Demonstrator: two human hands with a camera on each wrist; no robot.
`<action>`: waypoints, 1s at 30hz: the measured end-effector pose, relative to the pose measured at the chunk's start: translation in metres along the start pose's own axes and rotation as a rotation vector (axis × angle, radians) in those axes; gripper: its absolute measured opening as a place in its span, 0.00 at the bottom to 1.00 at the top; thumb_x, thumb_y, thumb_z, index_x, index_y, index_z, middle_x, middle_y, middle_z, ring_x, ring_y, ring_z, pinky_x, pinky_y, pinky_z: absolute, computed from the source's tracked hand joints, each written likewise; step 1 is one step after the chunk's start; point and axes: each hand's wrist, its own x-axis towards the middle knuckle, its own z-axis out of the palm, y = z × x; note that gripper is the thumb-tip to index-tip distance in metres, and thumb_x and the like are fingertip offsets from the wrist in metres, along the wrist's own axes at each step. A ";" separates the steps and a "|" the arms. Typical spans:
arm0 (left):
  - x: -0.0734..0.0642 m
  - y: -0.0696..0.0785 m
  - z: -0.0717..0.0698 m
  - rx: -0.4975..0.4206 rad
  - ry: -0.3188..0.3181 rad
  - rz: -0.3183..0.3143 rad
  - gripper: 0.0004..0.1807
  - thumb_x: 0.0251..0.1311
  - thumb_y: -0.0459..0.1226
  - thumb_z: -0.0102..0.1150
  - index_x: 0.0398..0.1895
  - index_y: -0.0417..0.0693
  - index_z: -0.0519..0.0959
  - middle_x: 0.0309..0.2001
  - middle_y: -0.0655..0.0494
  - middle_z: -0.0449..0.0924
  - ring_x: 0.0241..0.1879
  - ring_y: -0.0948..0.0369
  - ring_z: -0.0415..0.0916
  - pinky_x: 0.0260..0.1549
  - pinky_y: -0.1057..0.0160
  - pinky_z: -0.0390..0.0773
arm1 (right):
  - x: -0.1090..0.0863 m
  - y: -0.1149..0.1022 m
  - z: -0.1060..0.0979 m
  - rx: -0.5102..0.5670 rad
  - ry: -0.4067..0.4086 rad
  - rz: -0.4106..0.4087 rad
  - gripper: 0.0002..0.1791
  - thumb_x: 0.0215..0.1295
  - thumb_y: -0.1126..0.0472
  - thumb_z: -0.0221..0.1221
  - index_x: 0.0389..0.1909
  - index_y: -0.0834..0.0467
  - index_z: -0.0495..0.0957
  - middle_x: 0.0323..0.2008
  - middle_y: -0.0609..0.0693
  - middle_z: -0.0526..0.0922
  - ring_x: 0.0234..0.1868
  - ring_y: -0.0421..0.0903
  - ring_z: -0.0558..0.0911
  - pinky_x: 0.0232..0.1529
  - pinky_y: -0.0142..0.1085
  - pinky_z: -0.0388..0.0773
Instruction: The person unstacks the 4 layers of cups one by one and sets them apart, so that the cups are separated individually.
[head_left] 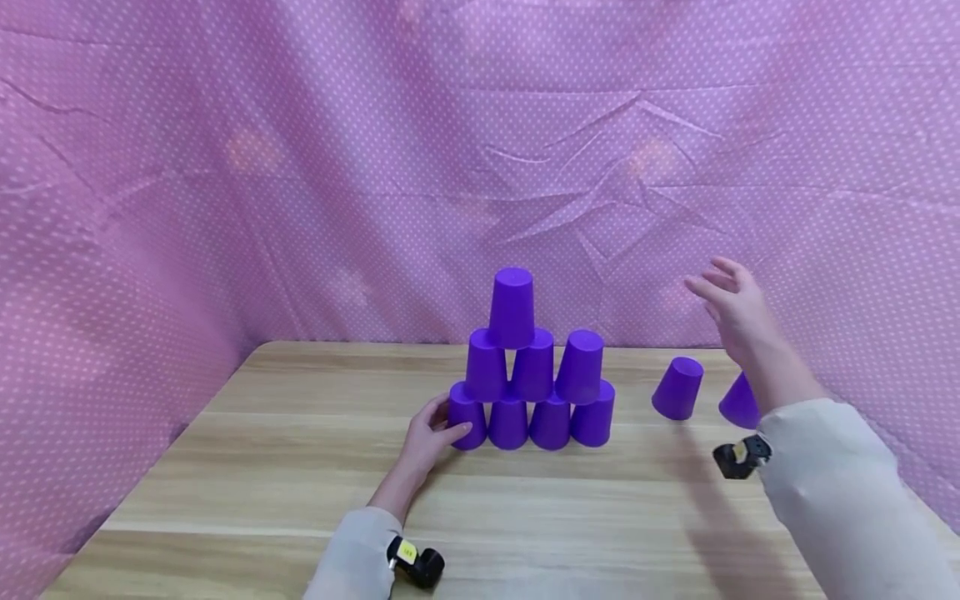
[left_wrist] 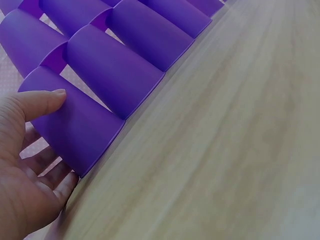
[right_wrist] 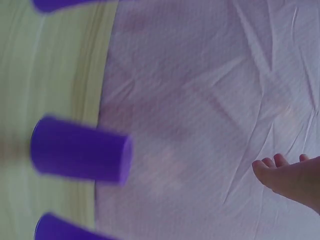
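Purple cups, all upside down, form a stepped stack on the wooden table. Several make the bottom row, three stand above them, and a single top cup (head_left: 512, 310) bridges the left two of that middle row. My left hand (head_left: 422, 448) holds the leftmost bottom cup (left_wrist: 82, 127), thumb across its front and fingers around its far side. Raised in the air on the right, my right hand (head_left: 738, 315) holds nothing, its fingers loosely extended. Below it are two separate purple cups, one standing alone (head_left: 678, 389) and another (head_left: 738, 405) partly hidden by my right forearm.
The wooden table (head_left: 285, 467) ends at a back edge just behind the stack. A pink dotted cloth (head_left: 390, 150) hangs behind the table and along its sides. Small black cameras sit on both wrists.
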 end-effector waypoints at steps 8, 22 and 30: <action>0.000 0.000 0.000 0.003 0.005 0.010 0.30 0.44 0.28 0.61 0.55 0.33 0.64 0.47 0.38 0.69 0.48 0.48 0.66 0.50 0.55 0.65 | 0.002 -0.001 0.055 -0.007 -0.123 -0.027 0.40 0.55 0.65 0.56 0.64 0.63 0.43 0.54 0.58 0.59 0.58 0.52 0.57 0.61 0.41 0.46; -0.001 0.001 0.000 0.001 -0.004 0.027 0.29 0.44 0.28 0.61 0.53 0.34 0.66 0.47 0.39 0.70 0.48 0.49 0.66 0.49 0.56 0.66 | -0.005 0.019 0.133 -0.182 -0.320 -0.010 0.34 0.55 0.63 0.55 0.62 0.61 0.51 0.57 0.60 0.62 0.55 0.53 0.64 0.58 0.43 0.55; -0.001 0.001 0.001 -0.005 0.001 0.024 0.30 0.43 0.27 0.61 0.54 0.34 0.65 0.46 0.38 0.70 0.47 0.49 0.66 0.49 0.55 0.66 | -0.012 0.029 0.155 -0.114 -0.378 0.028 0.36 0.52 0.65 0.57 0.61 0.60 0.51 0.55 0.57 0.64 0.53 0.50 0.65 0.56 0.42 0.57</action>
